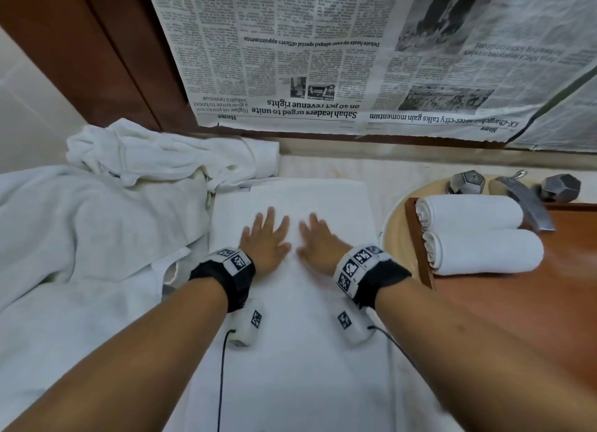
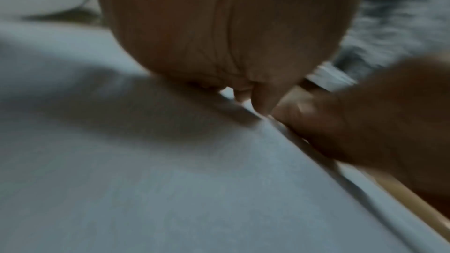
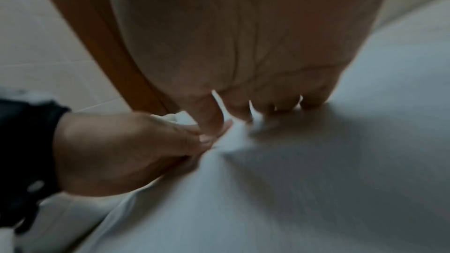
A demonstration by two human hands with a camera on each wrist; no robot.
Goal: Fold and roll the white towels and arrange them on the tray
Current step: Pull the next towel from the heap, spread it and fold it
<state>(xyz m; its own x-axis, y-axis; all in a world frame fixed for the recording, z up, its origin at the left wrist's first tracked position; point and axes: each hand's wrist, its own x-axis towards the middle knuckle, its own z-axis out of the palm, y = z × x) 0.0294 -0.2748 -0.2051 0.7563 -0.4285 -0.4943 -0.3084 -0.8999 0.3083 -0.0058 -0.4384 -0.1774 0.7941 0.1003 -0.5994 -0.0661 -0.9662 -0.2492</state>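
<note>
From the head view, the left hand (image 1: 265,238) and the right hand (image 1: 318,241) lie flat side by side, fingers straight and spread, pressing the middle of the folded towel (image 1: 290,351), a long white strip running from the near edge toward the wall; neither hand grips anything. The tray (image 1: 418,244), a wooden one set over the basin to the right, carries two rolled towels (image 1: 468,212), one behind the other and touching. One heap of loose towels (image 1: 135,160) lies to the left; how many it holds I cannot tell. Two tap handles (image 1: 467,181) flank one spout. The risk, I judge, is that smoothing outward drags the top layer askew, so the edges stop matching and the roll comes out coned; the strip's left edge also lies just beside the heap, which could snag into the roll. From the left wrist view, blurred, one palm (image 2: 219,32) lies low over the white cloth and the other hand (image 2: 360,114) rests on it just beside, fingers not clearly readable; a layered edge shows on the right, the place a slip would start. From the right wrist view, also blurred, four fingers (image 3: 212,111) press down straight and the left hand touches the cloth alongside, a small pucker rising between them that could be rolled in as a crease
</note>
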